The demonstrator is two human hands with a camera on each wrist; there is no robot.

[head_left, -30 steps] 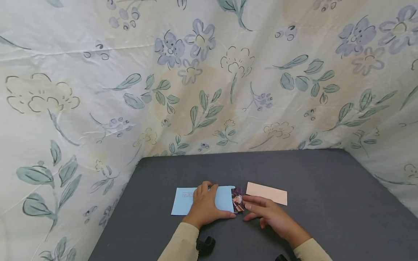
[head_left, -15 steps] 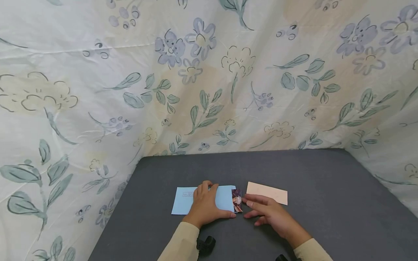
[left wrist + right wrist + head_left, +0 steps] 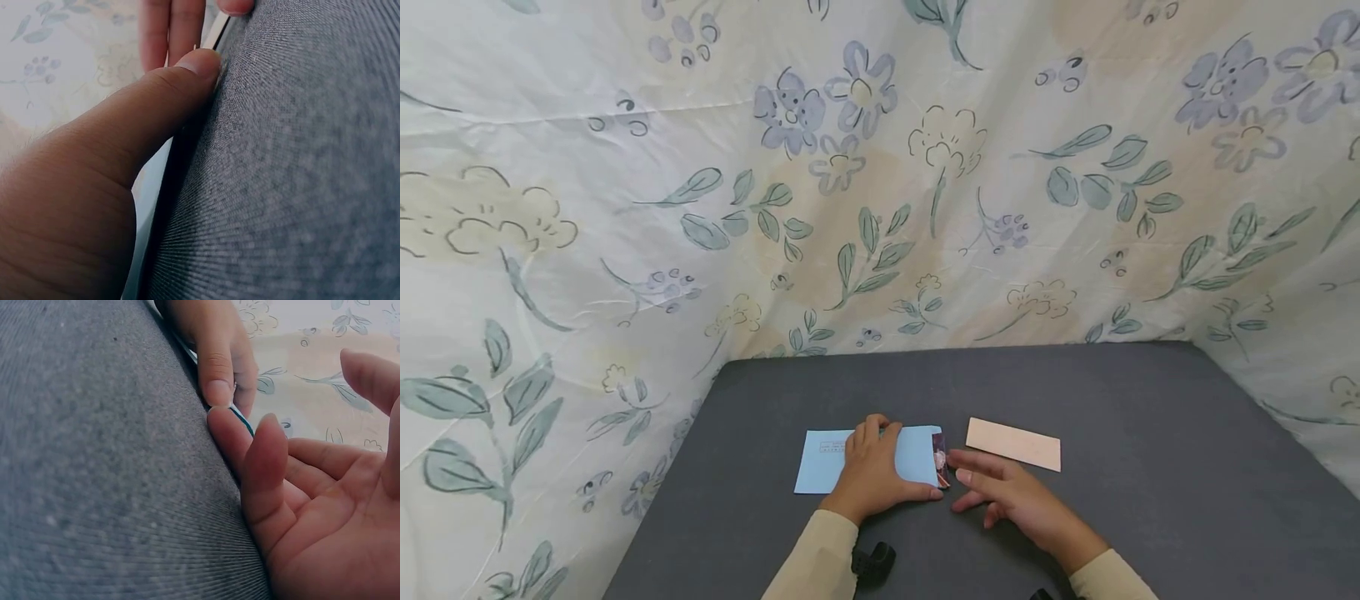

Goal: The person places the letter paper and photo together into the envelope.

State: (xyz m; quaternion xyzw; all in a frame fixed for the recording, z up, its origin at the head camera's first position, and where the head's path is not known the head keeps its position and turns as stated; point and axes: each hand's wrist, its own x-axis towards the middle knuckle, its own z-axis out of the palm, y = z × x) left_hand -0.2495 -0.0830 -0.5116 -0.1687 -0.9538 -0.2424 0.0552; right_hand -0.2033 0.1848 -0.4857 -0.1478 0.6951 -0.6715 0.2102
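A light blue envelope (image 3: 916, 454) lies flat on the dark table, small print near its upper left corner. My left hand (image 3: 872, 473) spans it, holding it between the fingers at the far edge and the thumb at the near edge; in the left wrist view the thumb (image 3: 200, 65) lies along that edge. From the envelope's right end sticks a narrow strip of a dark, printed picture card (image 3: 941, 458), the rest hidden inside. My right hand (image 3: 1011, 496) has its extended fingertips at the card's outer edge. The right wrist view shows its fingers (image 3: 269, 462) loosely spread, close to the left thumb.
A pale peach paper rectangle (image 3: 1022, 446) lies on the grey table (image 3: 1150, 467) just beyond the right hand. Floral fabric (image 3: 880, 167) hangs behind the table and at both sides.
The picture card has slid left, deeper into the envelope, leaving a thinner strip showing. My right hand has moved slightly left with it. The left hand and envelope have barely moved.
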